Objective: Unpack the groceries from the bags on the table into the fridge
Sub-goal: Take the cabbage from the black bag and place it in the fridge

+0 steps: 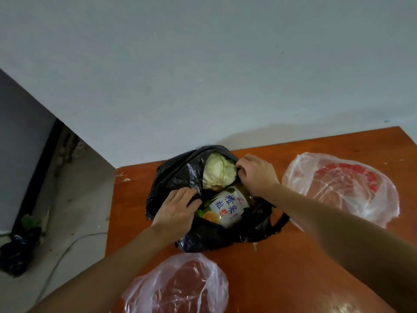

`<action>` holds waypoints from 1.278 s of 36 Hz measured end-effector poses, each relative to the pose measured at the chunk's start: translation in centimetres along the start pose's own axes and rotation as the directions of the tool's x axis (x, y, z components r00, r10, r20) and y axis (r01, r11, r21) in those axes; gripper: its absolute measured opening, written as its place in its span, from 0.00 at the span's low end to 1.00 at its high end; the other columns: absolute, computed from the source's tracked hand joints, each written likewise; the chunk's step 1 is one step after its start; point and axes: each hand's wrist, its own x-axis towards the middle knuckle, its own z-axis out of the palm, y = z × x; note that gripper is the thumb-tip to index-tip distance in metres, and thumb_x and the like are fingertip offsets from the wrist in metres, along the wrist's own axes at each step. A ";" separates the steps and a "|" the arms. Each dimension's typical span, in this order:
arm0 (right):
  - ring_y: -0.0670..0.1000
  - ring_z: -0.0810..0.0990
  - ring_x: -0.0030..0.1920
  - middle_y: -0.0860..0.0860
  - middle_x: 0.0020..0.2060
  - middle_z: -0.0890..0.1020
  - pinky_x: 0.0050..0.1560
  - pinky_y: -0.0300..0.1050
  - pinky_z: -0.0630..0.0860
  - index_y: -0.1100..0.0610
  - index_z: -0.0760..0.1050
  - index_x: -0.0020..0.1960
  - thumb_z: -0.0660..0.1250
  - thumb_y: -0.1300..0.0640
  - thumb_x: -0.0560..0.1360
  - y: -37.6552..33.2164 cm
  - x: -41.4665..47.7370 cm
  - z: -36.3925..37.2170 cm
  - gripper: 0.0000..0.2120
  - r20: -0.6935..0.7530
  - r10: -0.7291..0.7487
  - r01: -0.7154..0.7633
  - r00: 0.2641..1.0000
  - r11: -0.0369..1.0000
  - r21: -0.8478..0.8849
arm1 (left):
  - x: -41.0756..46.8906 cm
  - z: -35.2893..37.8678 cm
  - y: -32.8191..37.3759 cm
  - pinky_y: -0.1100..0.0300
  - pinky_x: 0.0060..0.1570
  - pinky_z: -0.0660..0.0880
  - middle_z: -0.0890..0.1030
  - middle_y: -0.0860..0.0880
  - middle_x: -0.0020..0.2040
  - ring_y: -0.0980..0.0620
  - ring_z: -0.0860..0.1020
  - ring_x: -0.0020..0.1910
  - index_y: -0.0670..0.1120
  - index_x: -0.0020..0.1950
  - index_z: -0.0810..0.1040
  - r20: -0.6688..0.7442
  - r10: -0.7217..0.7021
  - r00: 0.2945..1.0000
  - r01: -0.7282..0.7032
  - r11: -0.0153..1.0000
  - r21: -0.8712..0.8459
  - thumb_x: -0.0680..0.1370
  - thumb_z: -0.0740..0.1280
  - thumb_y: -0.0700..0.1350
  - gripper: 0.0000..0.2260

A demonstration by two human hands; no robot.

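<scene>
A black plastic bag [176, 175] stands open in the middle of the orange-brown table [282, 267]. Inside it lie a pale green cabbage [217, 172] at the back and a white drink container [228, 206] with blue characters and an orange picture in front. My left hand [177, 211] grips the bag's left rim and holds it aside. My right hand [257, 173] pinches the bag's right rim beside the cabbage. No fridge is in view.
A clear bag with red print [343, 186] lies to the right of the black bag. Another clear bag with something reddish inside [180, 288] sits near the front edge. Left of the table, a dark bag [18, 251] and a cable [61, 256] lie on the concrete floor.
</scene>
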 end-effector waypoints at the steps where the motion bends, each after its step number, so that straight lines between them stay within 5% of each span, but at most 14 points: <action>1: 0.51 0.77 0.42 0.50 0.43 0.78 0.40 0.45 0.74 0.57 0.76 0.49 0.59 0.56 0.79 -0.8 0.5 0.1 0.08 0.063 0.030 -0.028 0.998 0.999 -0.031 | 0.6 -0.1 0.5 0.50 0.57 0.75 0.79 0.44 0.58 0.44 0.76 0.58 0.45 0.56 0.80 0.045 0.065 0.997 -0.066 0.998 0.017 0.73 0.57 0.44 0.17; 4: 0.54 0.77 0.38 0.51 0.36 0.76 0.37 0.49 0.74 0.56 0.71 0.40 0.55 0.53 0.81 -1.7 1.8 0.5 0.13 0.212 0.206 -0.185 0.955 0.976 -0.115 | 2.3 0.3 1.3 0.52 0.58 0.71 0.76 0.46 0.61 0.45 0.73 0.60 0.46 0.65 0.74 0.289 0.120 0.950 -0.149 0.986 0.081 0.78 0.55 0.47 0.18; 6: 0.57 0.79 0.40 0.53 0.37 0.77 0.39 0.50 0.74 0.57 0.69 0.39 0.53 0.51 0.82 -1.3 2.5 0.9 0.16 0.236 0.259 -0.258 0.937 0.965 -0.036 | 3.5 0.5 0.5 0.50 0.64 0.66 0.69 0.45 0.69 0.44 0.67 0.67 0.45 0.73 0.65 0.383 -0.041 0.923 -0.022 0.987 0.157 0.81 0.55 0.48 0.21; 9: 0.62 0.78 0.52 0.58 0.49 0.79 0.47 0.52 0.72 0.60 0.73 0.55 0.53 0.46 0.82 -1.1 4.3 1.0 0.18 0.209 0.237 -0.273 0.949 0.948 0.164 | 4.9 0.1 -1.9 0.48 0.68 0.62 0.65 0.43 0.72 0.41 0.61 0.72 0.45 0.75 0.61 0.383 -0.261 0.886 0.173 0.953 0.249 0.80 0.58 0.48 0.23; 12: 0.61 0.75 0.61 0.58 0.62 0.75 0.57 0.56 0.74 0.57 0.64 0.71 0.56 0.33 0.77 -2.2 6.7 0.6 0.33 0.262 0.188 -0.255 0.947 0.933 0.254 | 5.9 0.0 -4.1 0.46 0.72 0.60 0.61 0.43 0.75 0.41 0.56 0.76 0.45 0.75 0.60 0.379 -0.346 0.858 0.271 0.932 0.239 0.79 0.60 0.49 0.25; 16: 0.64 0.68 0.69 0.60 0.72 0.66 0.63 0.59 0.71 0.53 0.56 0.76 0.63 0.22 0.64 -4.5 8.8 1.2 0.52 0.393 0.100 -0.155 0.914 0.982 0.111 | 7.1 -0.3 -6.1 0.47 0.72 0.58 0.59 0.43 0.77 0.42 0.54 0.77 0.44 0.76 0.59 0.329 -0.463 0.823 0.422 0.886 0.192 0.78 0.61 0.46 0.27; 21: 0.68 0.57 0.73 0.60 0.76 0.54 0.66 0.66 0.67 0.50 0.48 0.77 0.77 0.31 0.57 -4.6 8.7 2.7 0.61 0.467 0.038 -0.061 0.883 0.998 0.033 | 7.3 0.4 -7.7 0.46 0.71 0.61 0.59 0.44 0.77 0.43 0.57 0.76 0.46 0.78 0.54 0.393 -0.501 0.772 0.493 0.861 0.128 0.78 0.62 0.46 0.30; 25: 0.69 0.55 0.74 0.61 0.77 0.50 0.67 0.67 0.66 0.50 0.46 0.77 0.80 0.35 0.56 -4.1 8.0 3.0 0.63 0.467 -0.016 0.015 0.884 1.000 0.005 | 6.9 1.9 -7.5 0.46 0.69 0.65 0.61 0.44 0.76 0.42 0.62 0.73 0.46 0.79 0.53 0.464 -0.492 0.736 0.503 0.857 0.111 0.78 0.62 0.46 0.31; 31: 0.65 0.66 0.67 0.58 0.73 0.60 0.58 0.61 0.74 0.47 0.49 0.74 0.79 0.36 0.56 -3.5 6.4 3.6 0.57 0.321 0.001 -0.005 0.947 1.000 0.013 | 7.4 2.6 -6.8 0.47 0.61 0.72 0.67 0.44 0.71 0.41 0.68 0.68 0.46 0.78 0.56 0.454 -0.514 0.728 0.538 0.839 0.086 0.77 0.64 0.39 0.31; 40: 0.61 0.68 0.66 0.54 0.71 0.63 0.57 0.57 0.75 0.47 0.51 0.75 0.75 0.34 0.56 -3.5 3.9 1.1 0.56 0.194 0.064 -0.074 0.979 0.996 0.045 | 7.8 1.5 -6.8 0.49 0.55 0.73 0.70 0.45 0.67 0.42 0.70 0.64 0.47 0.75 0.60 0.465 -0.501 0.730 0.525 0.846 0.088 0.76 0.66 0.38 0.29; 46: 0.57 0.62 0.72 0.48 0.76 0.55 0.63 0.59 0.72 0.44 0.46 0.76 0.76 0.35 0.57 -3.3 -0.5 -2.1 0.58 0.160 -0.002 -0.018 0.987 0.993 0.120 | 7.7 1.7 -5.6 0.49 0.52 0.74 0.69 0.43 0.64 0.42 0.71 0.62 0.46 0.74 0.62 0.496 -0.473 0.728 0.486 0.867 0.113 0.77 0.64 0.38 0.26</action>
